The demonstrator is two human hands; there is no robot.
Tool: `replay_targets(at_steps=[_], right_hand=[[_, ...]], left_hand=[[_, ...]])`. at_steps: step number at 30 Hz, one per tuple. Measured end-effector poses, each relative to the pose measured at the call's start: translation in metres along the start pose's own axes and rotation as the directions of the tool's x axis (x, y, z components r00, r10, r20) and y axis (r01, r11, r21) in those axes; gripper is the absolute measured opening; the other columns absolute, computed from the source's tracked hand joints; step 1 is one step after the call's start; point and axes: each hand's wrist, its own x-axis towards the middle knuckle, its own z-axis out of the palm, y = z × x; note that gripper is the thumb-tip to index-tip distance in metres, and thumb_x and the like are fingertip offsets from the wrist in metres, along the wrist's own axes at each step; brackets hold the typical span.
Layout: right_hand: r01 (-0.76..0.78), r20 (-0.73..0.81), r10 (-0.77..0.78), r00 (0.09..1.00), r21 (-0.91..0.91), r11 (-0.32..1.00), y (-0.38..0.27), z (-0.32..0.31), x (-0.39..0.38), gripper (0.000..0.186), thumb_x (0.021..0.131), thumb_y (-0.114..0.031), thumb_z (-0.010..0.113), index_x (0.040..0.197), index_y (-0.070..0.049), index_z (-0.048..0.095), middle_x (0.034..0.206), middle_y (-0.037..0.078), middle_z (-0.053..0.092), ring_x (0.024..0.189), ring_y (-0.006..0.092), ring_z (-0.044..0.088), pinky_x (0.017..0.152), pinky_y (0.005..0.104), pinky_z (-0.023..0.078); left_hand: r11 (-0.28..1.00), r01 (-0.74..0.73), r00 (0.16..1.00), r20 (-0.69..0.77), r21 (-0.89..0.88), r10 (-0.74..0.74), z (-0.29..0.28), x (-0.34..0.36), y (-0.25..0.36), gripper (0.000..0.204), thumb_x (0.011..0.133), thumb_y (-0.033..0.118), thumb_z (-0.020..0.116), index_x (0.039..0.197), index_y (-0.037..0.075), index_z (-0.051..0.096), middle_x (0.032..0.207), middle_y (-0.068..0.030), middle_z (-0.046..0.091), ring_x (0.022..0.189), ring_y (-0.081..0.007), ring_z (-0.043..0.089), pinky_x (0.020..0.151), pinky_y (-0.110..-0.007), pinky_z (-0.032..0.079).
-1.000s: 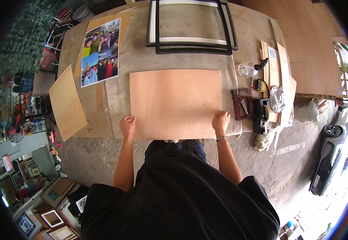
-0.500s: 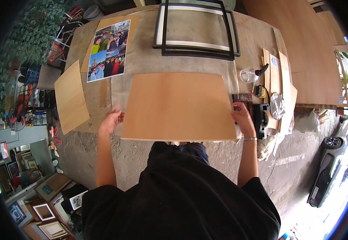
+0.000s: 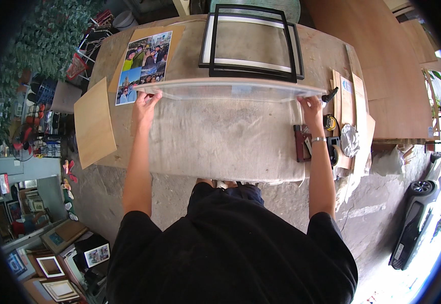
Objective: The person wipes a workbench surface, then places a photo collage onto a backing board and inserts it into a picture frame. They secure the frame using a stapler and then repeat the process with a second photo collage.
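A wide flat panel (image 3: 225,91) is held tilted up steeply across the cloth-covered worktable (image 3: 225,142). Along its top runs a thin tan edge, while the side toward me looks pale, glossy and see-through like a clear sheet. My left hand (image 3: 148,103) pinches the panel's left end, beside a photo print (image 3: 137,63). Its right end is between the fingers of my right hand (image 3: 311,107). Just beyond the panel lie two black picture frames (image 3: 253,72), one overlapping the other. A dark red stapler-like tool (image 3: 301,144) rests below my right hand.
Left on the table is a thin wooden board (image 3: 95,124). To the right are a yellow tape measure (image 3: 330,121), a black tape dispenser (image 3: 334,152), crumpled clear plastic (image 3: 350,141) and wooden strips (image 3: 359,101). Large plywood sheets (image 3: 392,76) stand farther right; framed pictures (image 3: 53,266) are stacked lower left.
The panel has gone from lying nearly flat, brown face up, near me to being tilted up farther away. Both hands have moved forward with it, baring the cloth and the red tool.
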Motion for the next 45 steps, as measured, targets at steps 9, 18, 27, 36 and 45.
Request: replay_targets(at_steps=[9,18,27,36,45], right_hand=[[-0.273,-0.062,0.312,0.948,0.343,0.899,-0.059,0.009,-0.106,0.015,0.091,-0.016,0.070,0.096,-0.003,0.066,0.074,-0.002,0.059,0.066,0.0065,0.049,0.060,0.0250,0.041],[-0.437,0.326,0.793,0.515,0.895,-0.084,-0.090,0.186,-0.377,0.013,0.097,-0.023,0.062,0.103,-0.013,0.057,0.087,0.000,0.065,0.073,0.0131,0.064,0.062,0.0262,0.048],[-0.445,0.293,0.894,0.338,0.887,-0.123,-0.082,0.203,-0.409,0.014,0.097,-0.025,0.063,0.102,-0.013,0.057,0.087,-0.001,0.064,0.069,0.0104,0.061,0.058,0.0233,0.045],[-0.935,0.540,0.795,0.277,0.341,0.094,-0.082,0.145,-0.366,0.027,0.096,-0.031,0.064,0.095,-0.004,0.065,0.081,0.003,0.068,0.068,0.0110,0.064,0.058,0.0243,0.049],[-0.368,-0.134,0.358,0.924,-0.054,0.928,0.041,0.109,-0.241,0.030,0.096,-0.024,0.056,0.098,0.004,0.066,0.087,0.017,0.067,0.083,0.0253,0.066,0.074,0.0354,0.051]], left_hand=[[0.980,-0.139,0.901,0.428,0.143,0.066,0.029,0.152,0.136,0.029,0.091,0.025,0.070,0.107,0.001,0.066,0.096,-0.0016,0.068,0.086,-0.0098,0.060,0.081,-0.028,0.049],[0.712,-0.608,0.383,0.916,0.350,-0.124,0.254,0.145,0.069,0.047,0.072,0.031,0.084,0.100,-0.002,0.068,0.099,-0.0168,0.070,0.092,-0.0261,0.066,0.081,-0.036,0.052],[0.728,-0.492,0.506,0.837,0.478,-0.208,0.306,0.083,-0.050,0.054,0.065,0.029,0.088,0.107,0.004,0.065,0.104,-0.0162,0.070,0.100,-0.0303,0.067,0.086,-0.040,0.053],[0.906,-0.272,0.931,0.326,0.324,0.163,0.176,-0.020,-0.067,0.035,0.080,0.028,0.078,0.102,0.003,0.066,0.103,-0.0142,0.069,0.097,-0.0300,0.067,0.083,-0.039,0.052],[0.819,0.448,0.853,0.104,0.358,-0.512,0.030,-0.154,-0.099,0.035,0.090,0.023,0.068,0.111,-0.005,0.065,0.099,-0.0162,0.071,0.089,-0.0205,0.067,0.081,-0.032,0.052]])
